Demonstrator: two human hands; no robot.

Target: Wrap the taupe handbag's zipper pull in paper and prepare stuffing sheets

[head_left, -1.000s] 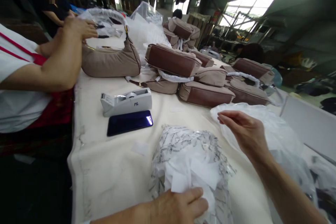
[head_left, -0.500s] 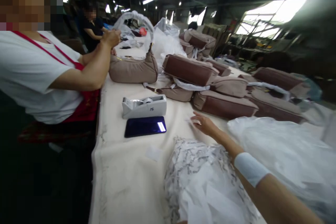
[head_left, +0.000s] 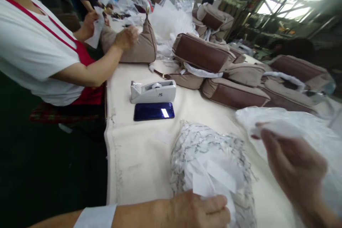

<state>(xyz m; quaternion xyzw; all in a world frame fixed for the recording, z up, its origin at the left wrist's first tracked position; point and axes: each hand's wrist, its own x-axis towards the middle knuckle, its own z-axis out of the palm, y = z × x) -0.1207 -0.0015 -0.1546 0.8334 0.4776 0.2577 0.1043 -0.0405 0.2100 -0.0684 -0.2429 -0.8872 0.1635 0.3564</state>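
Note:
My left hand [head_left: 199,208], with a pale band on its wrist, is at the bottom of the view. Its fingers are curled closed on white slips [head_left: 213,178] lying at the mouth of a clear plastic bag with dark printing [head_left: 203,139]. At the right, my right hand [head_left: 296,167] is blurred and raised above the table. Thumb and fingers pinch a thin white slip [head_left: 285,128], in front of a heap of clear plastic [head_left: 248,114].
A grey tape dispenser [head_left: 155,92] and a dark phone [head_left: 153,111] lie mid-table. Brown handbags [head_left: 203,53] are piled behind. At left, a co-worker in a red apron [head_left: 88,69] holds a white sheet [head_left: 98,28] beside an upright handbag [head_left: 141,48].
My right hand has drawn back from mid-table towards the right and nearer. My left hand has come into view over the bag of slips. The co-worker's hands have moved apart, one holding a white sheet.

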